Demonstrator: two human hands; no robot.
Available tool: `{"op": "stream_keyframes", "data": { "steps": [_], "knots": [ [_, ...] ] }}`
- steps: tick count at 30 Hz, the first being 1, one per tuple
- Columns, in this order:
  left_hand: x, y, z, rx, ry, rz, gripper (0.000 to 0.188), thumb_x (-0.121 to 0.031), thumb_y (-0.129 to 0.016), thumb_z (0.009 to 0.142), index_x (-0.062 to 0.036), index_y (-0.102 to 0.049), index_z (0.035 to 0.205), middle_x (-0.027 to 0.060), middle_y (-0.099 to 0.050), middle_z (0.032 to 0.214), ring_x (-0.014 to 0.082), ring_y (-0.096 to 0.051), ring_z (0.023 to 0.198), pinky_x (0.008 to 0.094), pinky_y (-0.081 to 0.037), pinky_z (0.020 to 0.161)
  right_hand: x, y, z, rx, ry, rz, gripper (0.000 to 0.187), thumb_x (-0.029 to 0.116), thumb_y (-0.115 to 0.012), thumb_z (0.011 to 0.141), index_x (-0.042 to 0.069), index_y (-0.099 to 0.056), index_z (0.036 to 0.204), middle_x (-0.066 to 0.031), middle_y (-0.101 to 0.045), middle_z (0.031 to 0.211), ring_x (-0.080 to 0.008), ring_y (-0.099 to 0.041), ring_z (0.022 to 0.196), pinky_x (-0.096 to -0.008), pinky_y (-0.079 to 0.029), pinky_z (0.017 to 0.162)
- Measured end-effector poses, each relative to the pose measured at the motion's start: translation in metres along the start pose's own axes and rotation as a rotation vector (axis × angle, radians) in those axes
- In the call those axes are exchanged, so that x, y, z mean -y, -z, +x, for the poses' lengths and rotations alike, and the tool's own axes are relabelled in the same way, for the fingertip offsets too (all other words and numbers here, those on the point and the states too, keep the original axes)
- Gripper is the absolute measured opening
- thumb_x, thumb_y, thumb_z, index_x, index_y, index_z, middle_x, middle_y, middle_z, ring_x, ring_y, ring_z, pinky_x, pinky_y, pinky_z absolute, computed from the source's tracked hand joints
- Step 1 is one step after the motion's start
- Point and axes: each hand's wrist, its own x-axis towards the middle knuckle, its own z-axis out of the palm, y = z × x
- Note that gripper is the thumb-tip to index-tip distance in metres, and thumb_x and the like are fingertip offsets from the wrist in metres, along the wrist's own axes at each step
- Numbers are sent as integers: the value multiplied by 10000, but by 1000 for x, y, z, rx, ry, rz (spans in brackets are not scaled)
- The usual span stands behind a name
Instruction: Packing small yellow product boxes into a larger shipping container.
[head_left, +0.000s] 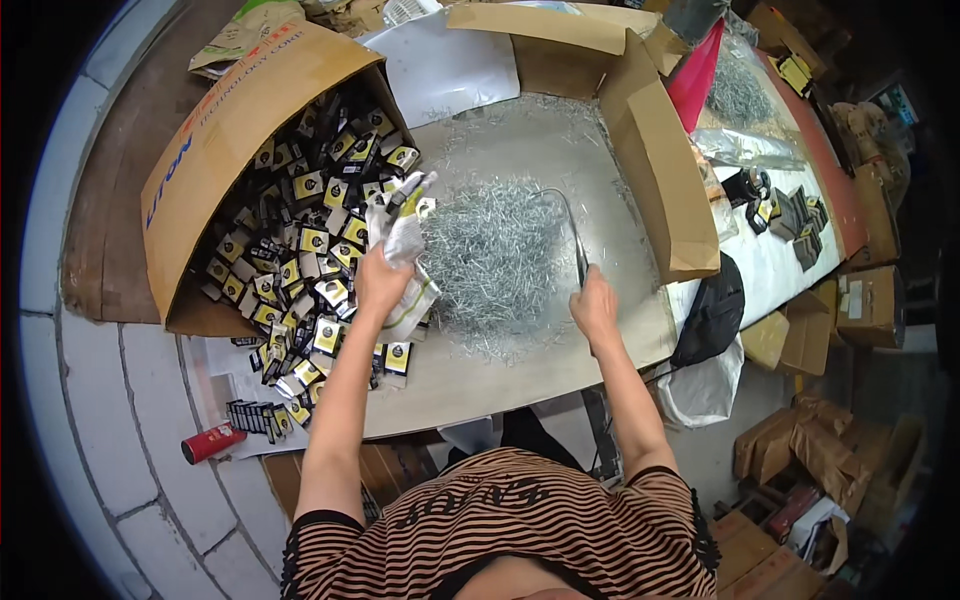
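Taking the heap [490, 255] of thin silvery pieces as the clock's centre, one striped shirt [510, 520] was nearest, at six o'clock. One red cylinder [213, 443] lay at eight o'clock, beside a row of small boxes too tightly packed to count surely.

Two bare hands worked above the tabletop [520, 375]. The left hand [382, 283], at eight o'clock, had its fingers closed around one white cloth [408, 240]; whether the folds held anything else could not be told. The right hand [595, 305], at four o'clock, had its fingers wrapped around one curved metal tool [577, 235], whose bent tip was at the heap's upper right edge. The heap sat mid-tabletop, its pieces beyond counting.

From nine to ten o'clock, one large carton [240, 100] lay with its opening toward the heap, crowded with black, yellow and white boxes [313, 241], too many to count, which spilled out toward eight o'clock. One black bag [712, 315] hung between three and four.

Farther off, one cardboard wall [650, 150] bordered the tabletop from twelve to three, and one white sheet [445, 65] stood just before twelve. Beyond the wall, at two, were one pink piece [697, 80] and one second heap [738, 92] of silvery pieces.
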Motion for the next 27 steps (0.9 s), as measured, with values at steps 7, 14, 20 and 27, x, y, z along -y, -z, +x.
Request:
{"op": "stream_keyframes", "data": {
  "steps": [7, 14, 20, 27],
  "knots": [
    [19, -1, -8, 78, -46, -185, 383, -173, -715, 758, 32, -618, 1067, 179, -684, 971, 292, -662, 888, 354, -497, 808, -14, 3, -32, 29, -142, -47, 333, 6, -586, 715, -19, -423, 1005, -299, -598, 905, -491, -581, 827, -553, -455, 738],
    [24, -5, 5, 99, 105, -719, 414, -254, -620, 909, 56, -594, 1182, 72, -660, 1012, 107, -584, 872, 250, -462, 799, 6, 37, -71, 53, -130, -1, 340, 11, -587, 723, -32, -408, 1009, -303, -601, 823, -498, -580, 781, -559, -450, 714],
    [18, -40, 23, 326, -158, -137, 928, -255, -802, 695, 9, -288, 1421, 224, -503, 1308, 304, -494, 1209, 364, -385, 1020, -1, 5, -108, 143, -264, 77, 433, 32, -583, 724, -55, -401, 1106, -315, -606, 831, -494, -595, 803, -541, -481, 716],
    [34, -46, 59, 504, 134, -336, 623, -211, -859, 627, 55, -579, 1116, 120, -678, 990, 203, -662, 840, 321, -525, 773, 28, -31, -116, 173, -53, 58, 414, 34, -622, 696, -68, -388, 1021, -298, -581, 878, -467, -600, 742, -511, -499, 669]
  ]
}}
